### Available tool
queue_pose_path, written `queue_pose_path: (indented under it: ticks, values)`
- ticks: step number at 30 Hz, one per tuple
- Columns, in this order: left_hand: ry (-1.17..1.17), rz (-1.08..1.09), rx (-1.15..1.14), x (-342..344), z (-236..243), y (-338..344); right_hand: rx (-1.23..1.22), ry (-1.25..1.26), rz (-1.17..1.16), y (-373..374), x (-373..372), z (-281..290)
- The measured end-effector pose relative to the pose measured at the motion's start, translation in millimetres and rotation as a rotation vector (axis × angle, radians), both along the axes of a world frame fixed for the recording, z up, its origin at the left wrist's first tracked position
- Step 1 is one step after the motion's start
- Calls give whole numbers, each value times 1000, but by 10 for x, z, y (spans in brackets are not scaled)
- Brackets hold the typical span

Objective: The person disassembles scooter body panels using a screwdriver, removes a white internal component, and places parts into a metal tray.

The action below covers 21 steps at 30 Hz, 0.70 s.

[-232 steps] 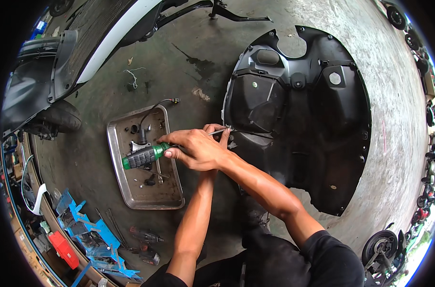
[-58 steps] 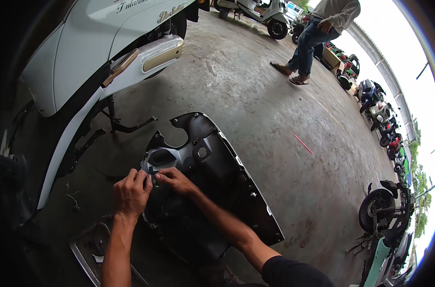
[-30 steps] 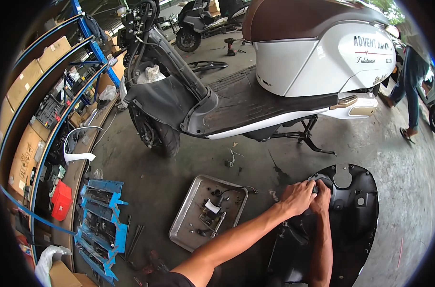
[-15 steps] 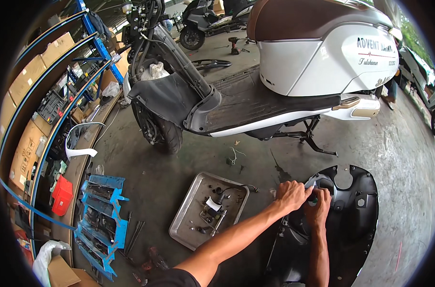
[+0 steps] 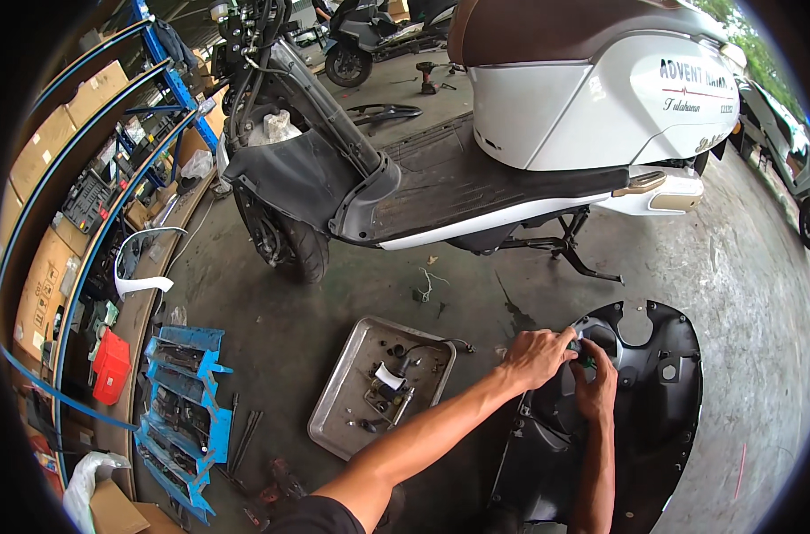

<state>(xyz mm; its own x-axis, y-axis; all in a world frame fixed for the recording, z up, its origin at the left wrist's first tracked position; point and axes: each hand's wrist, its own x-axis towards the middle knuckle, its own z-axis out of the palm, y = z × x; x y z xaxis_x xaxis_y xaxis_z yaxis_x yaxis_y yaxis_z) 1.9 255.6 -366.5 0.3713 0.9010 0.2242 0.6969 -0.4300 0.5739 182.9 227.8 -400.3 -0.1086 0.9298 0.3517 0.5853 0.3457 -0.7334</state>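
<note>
My left hand (image 5: pixel 538 356) is closed at the upper left of the black plastic scooter panel (image 5: pixel 654 427) lying on the floor; what its fingertips pinch is too small to name. Close against it, my right hand (image 5: pixel 594 383) has its fingers curled on a green-handled screwdriver (image 5: pixel 587 361), largely hidden by the fingers. Left of the panel sits a metal tray (image 5: pixel 334 405) with small parts and a cable in it.
A white scooter (image 5: pixel 538 107) with brown seat stands ahead on its stand. A blue open toolbox (image 5: pixel 218 427), a red case (image 5: pixel 111 356) and a shelving rack (image 5: pixel 160 67) are at left. A power drill (image 5: pixel 428 78) and parked scooters are behind.
The view has swung up toward the white scooter since the earlier frames. The screwdriver has moved from beside the tray onto the panel. The walking person has gone from sight.
</note>
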Motion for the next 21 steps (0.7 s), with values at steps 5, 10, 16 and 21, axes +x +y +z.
queue_pose_path:
  ticks: [5, 10, 16, 21]
  values:
    - [190, 107, 55, 29, -63, 53, -16, 91, 36, 23, -70, -138]
    - [207, 195, 55, 140, -15, 41, 122, 51, 15, 26, -107, -190]
    - [186, 167, -22, 203, 58, 2, 246, -82, -127, 9, -175, -223]
    - [-56, -25, 143, 193, 41, 3, 274, -138, -148, 98, -26, -131]
